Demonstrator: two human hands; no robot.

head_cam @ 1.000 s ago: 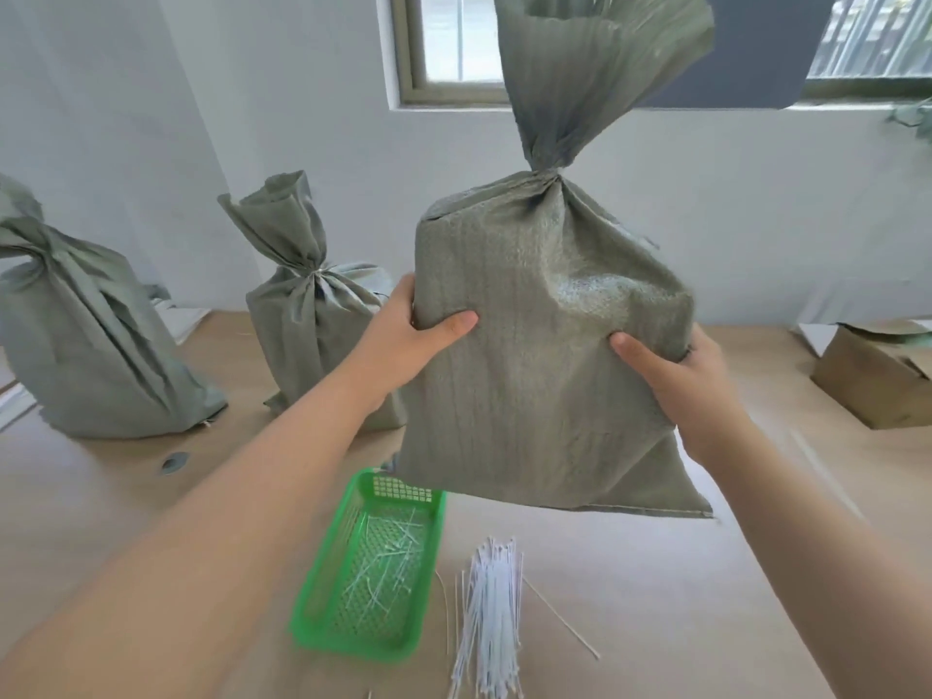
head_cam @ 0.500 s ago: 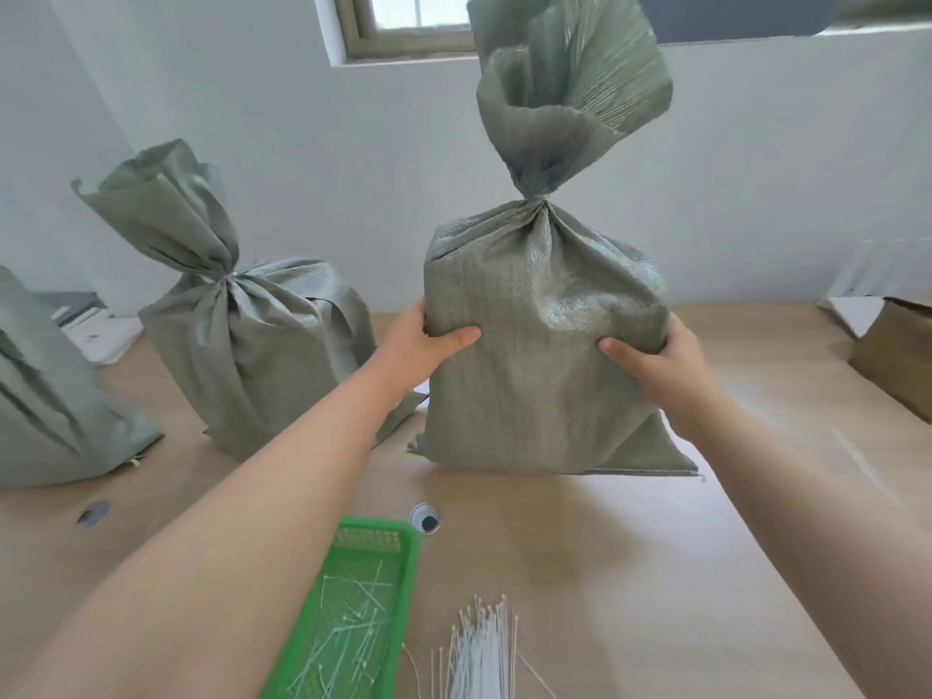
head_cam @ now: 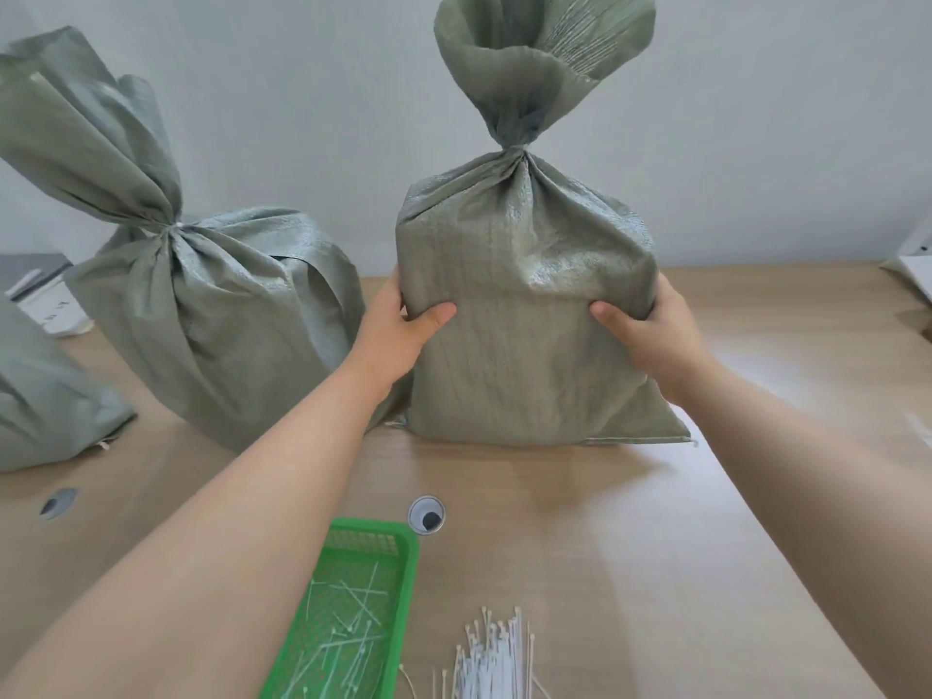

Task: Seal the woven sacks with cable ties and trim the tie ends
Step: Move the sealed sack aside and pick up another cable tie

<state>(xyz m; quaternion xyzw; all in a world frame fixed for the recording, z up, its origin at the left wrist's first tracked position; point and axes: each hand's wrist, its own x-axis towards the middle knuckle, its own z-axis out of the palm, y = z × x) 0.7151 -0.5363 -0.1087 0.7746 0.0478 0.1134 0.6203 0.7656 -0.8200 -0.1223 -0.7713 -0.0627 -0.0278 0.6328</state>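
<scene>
Sack stood upright on the table, beyond the green basket and slightly right of it. Head view: my left hand and right hand clasped its flanks at mid-height, thumbs pressed on the front face, fingers wrapped behind, out of sight. Neck was cinched tight, though I could not make out the tie. Judged: weave slick and soft, fill fairly heavy, so grip the bulging sides, not the floppy top. Cable ties lay just right of the basket, and a second sack stood beyond it, left.
</scene>
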